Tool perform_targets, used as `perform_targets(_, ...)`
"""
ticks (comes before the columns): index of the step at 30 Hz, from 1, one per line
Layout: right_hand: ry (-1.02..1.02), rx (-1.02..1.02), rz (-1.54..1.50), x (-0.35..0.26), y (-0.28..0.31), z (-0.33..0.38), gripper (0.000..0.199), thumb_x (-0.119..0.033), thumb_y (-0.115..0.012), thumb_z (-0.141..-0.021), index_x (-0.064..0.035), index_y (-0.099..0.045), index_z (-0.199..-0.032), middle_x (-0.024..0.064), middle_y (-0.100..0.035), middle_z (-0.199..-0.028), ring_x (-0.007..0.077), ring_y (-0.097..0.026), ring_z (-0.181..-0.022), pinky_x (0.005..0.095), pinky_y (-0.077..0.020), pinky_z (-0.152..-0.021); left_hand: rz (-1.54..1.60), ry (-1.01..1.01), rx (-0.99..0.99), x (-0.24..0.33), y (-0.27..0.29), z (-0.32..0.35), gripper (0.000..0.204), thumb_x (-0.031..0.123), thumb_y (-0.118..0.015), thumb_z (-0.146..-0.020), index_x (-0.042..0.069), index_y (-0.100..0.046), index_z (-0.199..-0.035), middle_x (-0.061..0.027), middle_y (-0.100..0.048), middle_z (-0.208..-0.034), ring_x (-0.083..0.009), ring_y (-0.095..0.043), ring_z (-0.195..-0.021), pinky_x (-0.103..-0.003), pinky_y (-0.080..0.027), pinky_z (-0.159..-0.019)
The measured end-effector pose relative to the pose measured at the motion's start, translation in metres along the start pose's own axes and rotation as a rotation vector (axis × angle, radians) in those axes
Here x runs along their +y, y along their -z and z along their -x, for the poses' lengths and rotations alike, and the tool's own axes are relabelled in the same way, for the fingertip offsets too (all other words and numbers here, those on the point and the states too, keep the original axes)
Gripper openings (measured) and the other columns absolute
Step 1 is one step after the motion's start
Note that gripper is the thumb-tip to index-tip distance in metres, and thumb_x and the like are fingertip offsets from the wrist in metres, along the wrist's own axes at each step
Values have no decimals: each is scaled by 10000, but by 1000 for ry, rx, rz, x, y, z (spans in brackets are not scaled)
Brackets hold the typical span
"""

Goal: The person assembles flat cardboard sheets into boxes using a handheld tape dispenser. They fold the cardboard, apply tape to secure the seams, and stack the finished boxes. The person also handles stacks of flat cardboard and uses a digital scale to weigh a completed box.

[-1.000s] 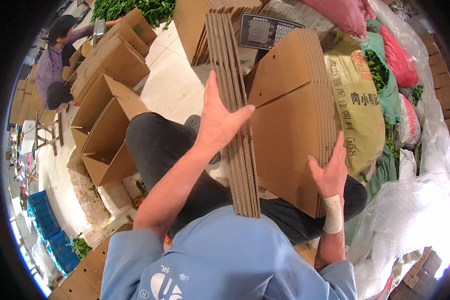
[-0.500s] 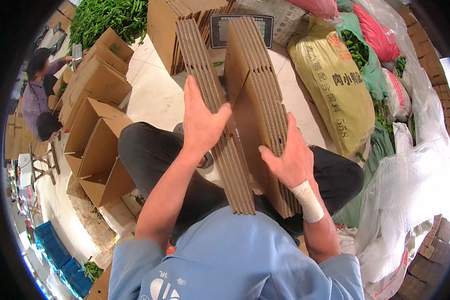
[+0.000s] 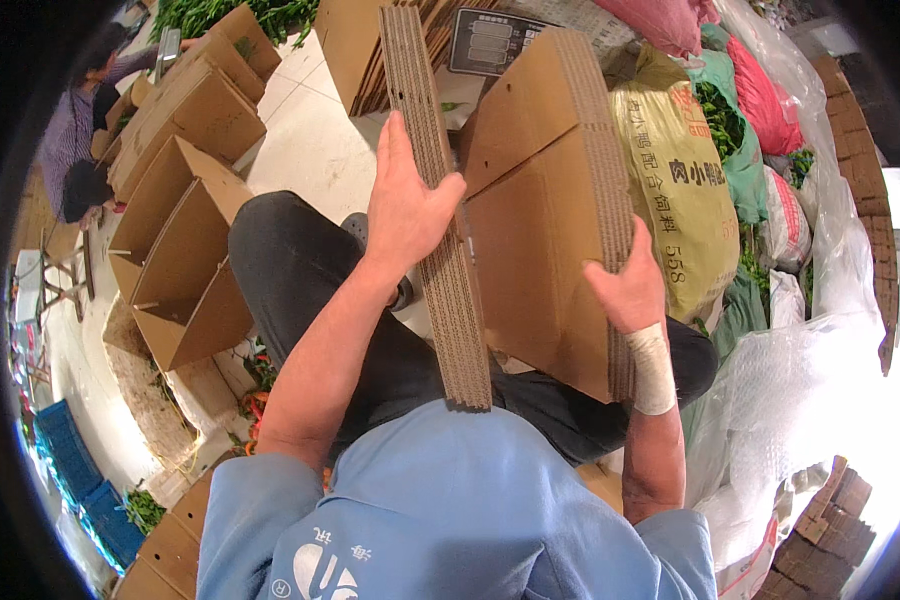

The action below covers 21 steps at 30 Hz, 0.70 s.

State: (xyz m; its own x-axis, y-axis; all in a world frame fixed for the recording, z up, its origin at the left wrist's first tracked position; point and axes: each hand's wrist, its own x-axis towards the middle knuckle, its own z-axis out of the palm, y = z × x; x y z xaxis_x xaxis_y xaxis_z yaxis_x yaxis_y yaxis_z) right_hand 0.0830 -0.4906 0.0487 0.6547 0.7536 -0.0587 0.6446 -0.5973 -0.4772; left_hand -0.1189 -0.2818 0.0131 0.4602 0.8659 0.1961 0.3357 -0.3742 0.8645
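- The pale floor (image 3: 305, 130) shows through beyond the person's knees.
- The clear plastic (image 3: 790, 400) lies crumpled along the right side, next to the bags.
- The person sits in dark trousers (image 3: 300, 255) and a blue shirt (image 3: 450, 500), knees spread to either side of the cardboard.
- A co-worker (image 3: 65, 135) in a checked top is at the upper left, partly blurred, beside several cartons (image 3: 195, 105).
- The yellow sack (image 3: 685, 190) lies just to the right of the cardboard, printed in dark and red.
- The open box (image 3: 175, 235) stands by the left knee, its inside divided by a panel.
- The right stack (image 3: 540, 270) of flat cardboard is tilted between the knees, its broad brown face showing.
- The left stack (image 3: 440, 250) stands nearly edge-on beside it, its lower end at the shirt front.
- Green peppers (image 3: 230, 18) are heaped at the top edge.
- The scale (image 3: 490, 42), dark with keys, is partly hidden behind the right stack.
- The left hand (image 3: 410, 205) lies along the left stack, thumb well apart from the fingers.
- The right hand (image 3: 632, 285) rests at the right stack's ridged edge, thumb and fingers apart; how firmly it presses cannot be told.
- A pale wrap (image 3: 652, 370) circles the right wrist.
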Motion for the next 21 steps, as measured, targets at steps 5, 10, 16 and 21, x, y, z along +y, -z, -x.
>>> perform_targets(5,-45,78,-19,17,-3,-7,843,-329,-740,-766,28,-388,-1443,278,-612,-1275,403,-617,-1170,436,-483,-1001,-13,30,14,1,2,1,938,253,-635,-820,-139,-159,-1528,-319,-240,-1588,-426,-314,-1460,-422,-308,-1179)
perform_targets(10,-12,37,-102,18,2,-32,895,-380,-795,-755,120,-413,-1392,309,-590,-1296,371,-607,-1202,425,-470,-1025,-31,19,37,-1,3,2,944,248,-666,-812,-129,-177,-1527,-326,-289,-1559,-430,-368,-1425,-423,-340,-1161)
perform_targets(16,117,-30,9,11,-2,-87,1048,-416,-796,-739,121,-287,-1481,336,-520,-1379,414,-564,-1257,423,-452,-1070,157,135,-5,-5,9,-9,958,253,-709,-812,-102,-194,-1536,-320,-323,-1538,-401,-375,-1427,-413,-336,-1169)
perform_targets(21,-41,-66,218,-35,-13,-73,1098,-449,-750,-747,41,-167,-1537,329,-533,-1357,425,-613,-1173,448,-506,-1003,-116,42,51,-5,14,-12,921,287,-699,-814,-59,-250,-1540,-311,-220,-1598,-417,-307,-1471,-436,-303,-1187)
